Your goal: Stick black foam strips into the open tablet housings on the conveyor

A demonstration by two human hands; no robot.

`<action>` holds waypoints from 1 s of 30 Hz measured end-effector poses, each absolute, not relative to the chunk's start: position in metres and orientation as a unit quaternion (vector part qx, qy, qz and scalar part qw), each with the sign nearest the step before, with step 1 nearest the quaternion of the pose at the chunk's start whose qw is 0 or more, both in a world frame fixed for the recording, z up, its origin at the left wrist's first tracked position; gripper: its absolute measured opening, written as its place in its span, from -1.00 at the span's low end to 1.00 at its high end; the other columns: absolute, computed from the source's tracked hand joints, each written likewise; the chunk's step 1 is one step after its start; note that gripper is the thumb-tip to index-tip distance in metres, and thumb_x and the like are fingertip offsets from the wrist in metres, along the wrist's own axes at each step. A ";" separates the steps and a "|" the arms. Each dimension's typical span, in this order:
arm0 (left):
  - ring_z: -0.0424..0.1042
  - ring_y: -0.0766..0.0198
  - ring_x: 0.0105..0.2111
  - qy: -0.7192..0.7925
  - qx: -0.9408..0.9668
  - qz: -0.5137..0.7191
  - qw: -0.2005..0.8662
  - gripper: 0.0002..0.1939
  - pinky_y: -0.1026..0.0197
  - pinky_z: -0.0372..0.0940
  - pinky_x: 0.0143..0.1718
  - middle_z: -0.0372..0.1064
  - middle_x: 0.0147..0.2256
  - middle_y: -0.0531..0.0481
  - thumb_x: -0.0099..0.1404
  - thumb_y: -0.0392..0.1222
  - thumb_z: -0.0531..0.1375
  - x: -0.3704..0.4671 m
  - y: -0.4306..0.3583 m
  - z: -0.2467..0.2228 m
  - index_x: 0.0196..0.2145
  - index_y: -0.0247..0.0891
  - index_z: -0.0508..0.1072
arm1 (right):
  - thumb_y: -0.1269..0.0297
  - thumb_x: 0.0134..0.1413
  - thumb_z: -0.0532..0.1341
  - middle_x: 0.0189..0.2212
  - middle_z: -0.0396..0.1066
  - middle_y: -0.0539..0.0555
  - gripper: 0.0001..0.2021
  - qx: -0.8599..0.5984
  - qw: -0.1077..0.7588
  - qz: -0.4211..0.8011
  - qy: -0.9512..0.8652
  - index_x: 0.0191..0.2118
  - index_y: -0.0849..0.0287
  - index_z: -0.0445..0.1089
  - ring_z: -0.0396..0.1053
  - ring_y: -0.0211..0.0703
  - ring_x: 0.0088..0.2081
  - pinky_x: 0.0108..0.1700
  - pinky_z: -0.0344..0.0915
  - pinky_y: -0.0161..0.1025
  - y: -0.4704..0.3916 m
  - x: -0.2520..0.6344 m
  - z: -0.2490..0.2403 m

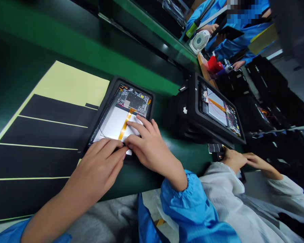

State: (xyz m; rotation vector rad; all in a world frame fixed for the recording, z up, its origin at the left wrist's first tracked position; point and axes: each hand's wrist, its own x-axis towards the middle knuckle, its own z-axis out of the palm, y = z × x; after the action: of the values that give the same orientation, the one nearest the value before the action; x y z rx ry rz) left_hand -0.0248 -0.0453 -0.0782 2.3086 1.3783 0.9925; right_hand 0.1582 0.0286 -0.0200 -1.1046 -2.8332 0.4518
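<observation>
An opened tablet (135, 101) lies in a black tray or housing on the green bench, with its circuit board, white battery (111, 121) and orange ribbon cable (125, 126) showing. My left hand (101, 163) is closed in a pinch at the tablet's near end. There my right hand (150, 145) meets it, thumb and forefinger drawn together while the other fingers rest over the battery and ribbon cable. A tiny dark piece shows between the fingertips, too small to name. To the left is a yellow backing sheet (78, 81) with wide black strips (38, 135) on it.
Right of the tablet stands a stack of black housings (187, 118), the top one holding another opened tablet (218, 108). A co-worker's hands (234, 160) work close by on the right. Farther off are a white fan (200, 41) and a person in blue (233, 40).
</observation>
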 end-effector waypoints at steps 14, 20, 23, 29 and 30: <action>0.44 0.17 -0.09 0.446 0.784 0.402 0.156 -0.81 0.07 0.31 0.03 0.47 -0.12 -0.02 0.50 -0.30 0.07 -0.039 -0.041 -0.061 -0.08 -0.17 0.47 | 0.43 0.21 0.32 0.31 0.27 0.18 -0.77 -0.410 0.064 0.251 -0.875 -0.09 0.08 0.30 0.01 0.21 0.43 0.34 0.06 0.40 0.032 0.155 -0.021; 0.39 0.03 -0.06 0.422 0.834 0.332 0.130 -0.74 -0.03 0.27 -0.02 0.43 -0.11 -0.12 0.47 -0.29 0.05 -0.044 -0.031 -0.071 -0.11 -0.23 0.56 | 0.46 0.33 0.15 0.17 0.41 0.15 -0.86 -0.435 0.261 0.298 -0.809 -0.10 0.09 0.37 0.30 -0.02 0.27 0.31 0.24 0.03 0.026 0.170 -0.010; 0.37 0.03 -0.05 0.421 0.837 0.318 0.143 -0.73 -0.03 0.24 -0.02 0.42 -0.11 -0.11 0.48 -0.27 0.05 -0.046 -0.027 -0.071 -0.12 -0.21 0.57 | 0.43 0.35 0.13 -0.08 0.51 0.11 -0.86 -0.496 0.354 0.283 -0.741 -0.19 0.10 0.43 0.47 -0.10 -0.01 0.03 0.40 -0.17 0.008 0.183 -0.001; 0.38 0.05 -0.15 0.408 0.848 0.316 0.119 -0.74 0.00 0.24 -0.09 0.41 -0.21 -0.10 0.50 -0.26 0.04 -0.040 -0.023 -0.065 -0.23 -0.25 0.54 | 0.37 0.26 0.25 -0.37 0.47 0.01 -0.93 -0.568 0.274 0.327 -0.704 -0.23 0.14 0.50 0.37 -0.23 -0.39 -0.31 0.31 -0.29 -0.033 0.181 -0.027; 0.37 0.05 -0.18 0.409 0.851 0.312 0.105 -0.72 -0.01 0.23 -0.12 0.40 -0.25 -0.10 0.50 -0.27 0.03 -0.036 -0.022 -0.065 -0.26 -0.27 0.52 | 0.34 0.25 0.27 -0.40 0.46 0.00 -0.94 -0.583 0.273 0.331 -0.690 -0.25 0.14 0.51 0.35 -0.24 -0.41 -0.33 0.29 -0.29 -0.035 0.178 -0.033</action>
State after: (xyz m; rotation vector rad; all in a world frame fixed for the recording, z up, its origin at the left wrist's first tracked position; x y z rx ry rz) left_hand -0.0363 -0.0220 -0.0647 2.5088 1.2047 0.9196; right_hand 0.1783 -0.0350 -0.0334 -1.5692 -1.8578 0.8900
